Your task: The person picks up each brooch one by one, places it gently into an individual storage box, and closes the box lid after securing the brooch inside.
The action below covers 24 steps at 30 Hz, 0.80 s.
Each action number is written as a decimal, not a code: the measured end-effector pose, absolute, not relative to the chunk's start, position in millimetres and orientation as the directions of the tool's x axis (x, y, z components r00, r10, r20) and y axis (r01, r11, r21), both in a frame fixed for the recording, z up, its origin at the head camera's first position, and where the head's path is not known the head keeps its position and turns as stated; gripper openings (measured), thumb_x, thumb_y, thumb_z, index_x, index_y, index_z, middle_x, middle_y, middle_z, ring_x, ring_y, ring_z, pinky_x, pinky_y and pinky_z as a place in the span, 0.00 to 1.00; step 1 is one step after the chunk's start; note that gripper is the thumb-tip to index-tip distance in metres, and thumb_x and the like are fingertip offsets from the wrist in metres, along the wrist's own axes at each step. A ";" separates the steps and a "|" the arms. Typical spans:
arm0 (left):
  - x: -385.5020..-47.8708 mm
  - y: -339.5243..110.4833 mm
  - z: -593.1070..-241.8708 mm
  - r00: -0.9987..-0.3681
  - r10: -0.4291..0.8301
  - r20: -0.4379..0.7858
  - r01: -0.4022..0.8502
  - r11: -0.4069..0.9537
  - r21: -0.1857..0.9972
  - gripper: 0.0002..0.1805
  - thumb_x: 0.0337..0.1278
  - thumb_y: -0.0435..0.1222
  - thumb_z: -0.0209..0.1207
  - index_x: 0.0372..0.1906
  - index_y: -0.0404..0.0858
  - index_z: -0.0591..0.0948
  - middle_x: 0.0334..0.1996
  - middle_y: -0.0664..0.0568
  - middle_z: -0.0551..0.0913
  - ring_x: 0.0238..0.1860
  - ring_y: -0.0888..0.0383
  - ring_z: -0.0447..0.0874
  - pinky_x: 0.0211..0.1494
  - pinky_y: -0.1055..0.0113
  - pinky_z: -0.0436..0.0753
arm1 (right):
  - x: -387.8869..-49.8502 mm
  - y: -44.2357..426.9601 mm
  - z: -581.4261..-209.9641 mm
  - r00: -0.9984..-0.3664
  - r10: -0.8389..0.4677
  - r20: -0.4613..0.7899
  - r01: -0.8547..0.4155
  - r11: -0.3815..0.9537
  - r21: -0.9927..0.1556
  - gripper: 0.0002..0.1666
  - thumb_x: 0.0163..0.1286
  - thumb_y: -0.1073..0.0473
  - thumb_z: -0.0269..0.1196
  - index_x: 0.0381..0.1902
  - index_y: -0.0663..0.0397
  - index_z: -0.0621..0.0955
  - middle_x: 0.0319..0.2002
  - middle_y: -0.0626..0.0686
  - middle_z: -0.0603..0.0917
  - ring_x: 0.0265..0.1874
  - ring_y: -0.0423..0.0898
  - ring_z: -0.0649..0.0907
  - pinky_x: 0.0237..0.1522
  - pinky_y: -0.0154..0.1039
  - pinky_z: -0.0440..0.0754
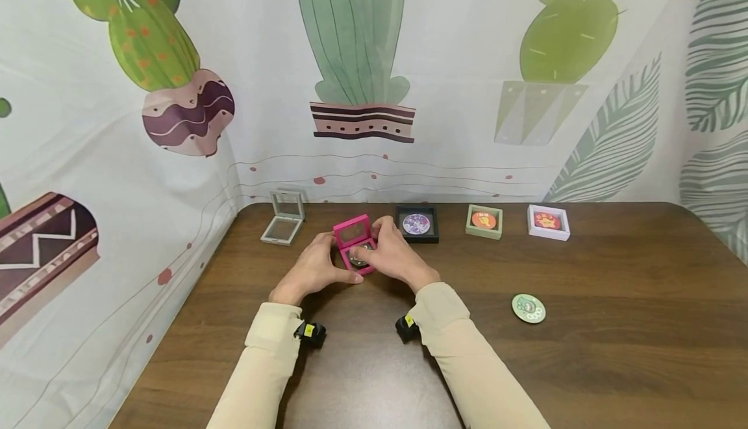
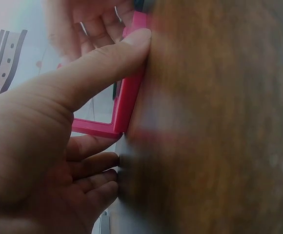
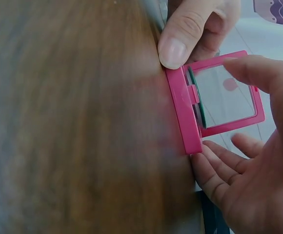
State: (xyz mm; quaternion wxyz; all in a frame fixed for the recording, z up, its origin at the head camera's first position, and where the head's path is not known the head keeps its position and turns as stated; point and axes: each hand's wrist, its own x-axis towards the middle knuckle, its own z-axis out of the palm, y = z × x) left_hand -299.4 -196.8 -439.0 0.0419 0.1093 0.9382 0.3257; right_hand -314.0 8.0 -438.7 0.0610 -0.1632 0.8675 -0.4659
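Observation:
A pink case [image 1: 352, 228] stands with its lid raised, a round badge [image 1: 359, 257] lying in its base. In the right wrist view the badge's green edge [image 3: 198, 100] shows above the base's front wall. My left hand [image 1: 315, 265] grips the case from the left, thumb at the front corner and fingers along the side. My right hand [image 1: 398, 254] is at the right side, its fingertips touching the base's end and its thumb over the badge; whether the thumb touches the badge I cannot tell.
An open grey case [image 1: 282, 229] stands at the back left. Right of the hands are a black case [image 1: 433, 235], a green case [image 1: 484, 231] and a white case [image 1: 549, 233], each with a round badge. A loose green badge [image 1: 528, 309] lies nearer on the brown table [image 1: 631, 325].

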 end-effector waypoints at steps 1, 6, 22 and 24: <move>-299.4 -196.9 -439.0 -0.972 0.234 -0.007 0.179 0.764 0.620 0.56 0.42 0.48 0.85 0.72 0.24 0.70 0.75 0.33 0.67 0.74 0.38 0.68 0.76 0.44 0.68 | -314.2 8.6 -438.9 -0.939 -0.342 0.049 -0.227 0.502 -0.834 0.46 0.72 0.45 0.71 0.75 0.60 0.61 0.60 0.62 0.78 0.58 0.54 0.79 0.63 0.53 0.78; -299.7 -197.5 -439.0 -0.971 0.237 -0.004 0.185 0.766 0.616 0.56 0.42 0.49 0.85 0.72 0.24 0.71 0.74 0.33 0.68 0.73 0.37 0.69 0.75 0.43 0.69 | -314.9 11.7 -439.0 -0.923 -0.377 0.075 -0.266 0.486 -0.832 0.50 0.74 0.41 0.69 0.83 0.52 0.59 0.64 0.61 0.76 0.60 0.54 0.78 0.64 0.54 0.79; -300.9 -197.9 -440.2 -0.974 0.226 -0.009 0.176 0.781 0.599 0.57 0.41 0.51 0.85 0.71 0.23 0.71 0.75 0.32 0.67 0.72 0.37 0.70 0.75 0.44 0.70 | -318.5 19.5 -435.9 -0.928 -0.368 0.065 -0.251 0.485 -0.838 0.33 0.81 0.40 0.61 0.70 0.57 0.72 0.56 0.57 0.80 0.53 0.51 0.80 0.57 0.49 0.81; -301.1 -197.9 -440.0 -0.974 0.228 -0.009 0.177 0.781 0.599 0.54 0.41 0.51 0.85 0.68 0.23 0.73 0.75 0.32 0.67 0.72 0.37 0.70 0.75 0.44 0.70 | -319.3 20.7 -435.6 -0.926 -0.373 0.061 -0.249 0.481 -0.841 0.30 0.81 0.42 0.61 0.67 0.56 0.74 0.56 0.57 0.81 0.53 0.52 0.81 0.58 0.50 0.81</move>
